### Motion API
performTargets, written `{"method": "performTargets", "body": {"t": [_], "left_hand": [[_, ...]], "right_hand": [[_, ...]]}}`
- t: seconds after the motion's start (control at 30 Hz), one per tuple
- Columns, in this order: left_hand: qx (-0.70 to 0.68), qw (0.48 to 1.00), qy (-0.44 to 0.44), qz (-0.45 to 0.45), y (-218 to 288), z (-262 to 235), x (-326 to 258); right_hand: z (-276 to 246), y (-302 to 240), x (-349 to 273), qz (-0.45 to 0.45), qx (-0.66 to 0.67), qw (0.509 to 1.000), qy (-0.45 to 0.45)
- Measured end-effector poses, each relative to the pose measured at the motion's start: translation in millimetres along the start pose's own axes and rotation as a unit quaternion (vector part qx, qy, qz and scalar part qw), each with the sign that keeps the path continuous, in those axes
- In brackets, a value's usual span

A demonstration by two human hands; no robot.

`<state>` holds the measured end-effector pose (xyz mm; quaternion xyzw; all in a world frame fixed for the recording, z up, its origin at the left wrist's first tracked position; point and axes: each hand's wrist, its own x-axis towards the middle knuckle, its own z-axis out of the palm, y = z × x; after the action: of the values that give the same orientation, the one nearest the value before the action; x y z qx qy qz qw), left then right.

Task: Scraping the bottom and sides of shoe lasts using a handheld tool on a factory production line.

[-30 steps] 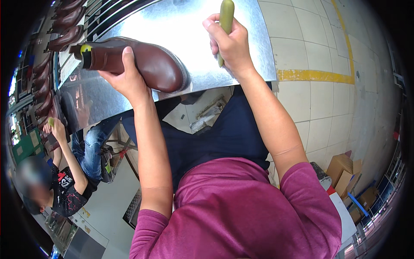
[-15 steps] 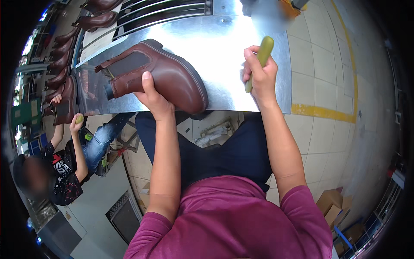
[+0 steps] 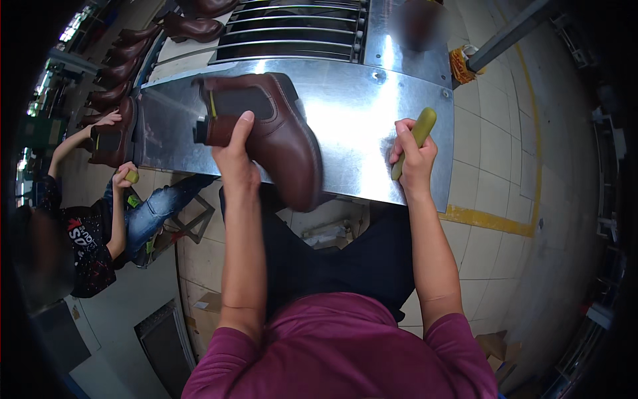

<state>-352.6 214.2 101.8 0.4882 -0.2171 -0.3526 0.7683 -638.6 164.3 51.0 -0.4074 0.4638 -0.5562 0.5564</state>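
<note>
My left hand [image 3: 234,163] is closed around the ankle of a brown leather Chelsea boot [image 3: 287,149], its thumb lying along the side. The boot rests on its side, its opening toward the left and its toe pointing at me past the table's near edge. A dark elastic panel and a yellow tab show on the shaft. To the right, my right hand [image 3: 416,165] grips an olive-green stick with a rounded end [image 3: 424,125], held upright-slanted above the metal table [image 3: 359,143] and apart from the boot.
Beyond the table runs a rack of metal bars [image 3: 292,32]. Several brown boots [image 3: 123,66] line the far left. A co-worker [image 3: 83,233] there handles a boot [image 3: 111,143] and a green piece [image 3: 131,177]. A grey post [image 3: 512,34] stands at the far right.
My left hand has turned the boot so its toe points more toward me. The green stick stays in my right hand, apart from the boot. The whole view has shifted.
</note>
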Motion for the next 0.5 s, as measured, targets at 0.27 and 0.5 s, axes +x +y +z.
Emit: {"method": "performTargets", "body": {"t": [0.27,0.5], "left_hand": [[0.365,0.793,-0.487,0.037,98,3,56],[0.34,0.811,-0.465,-0.097,48,-17,84]], "right_hand": [[-5,-7,-10,0.007,-0.003,1.0,0.007],[-7,-12,-8,0.008,-0.024,1.0,0.005]]}}
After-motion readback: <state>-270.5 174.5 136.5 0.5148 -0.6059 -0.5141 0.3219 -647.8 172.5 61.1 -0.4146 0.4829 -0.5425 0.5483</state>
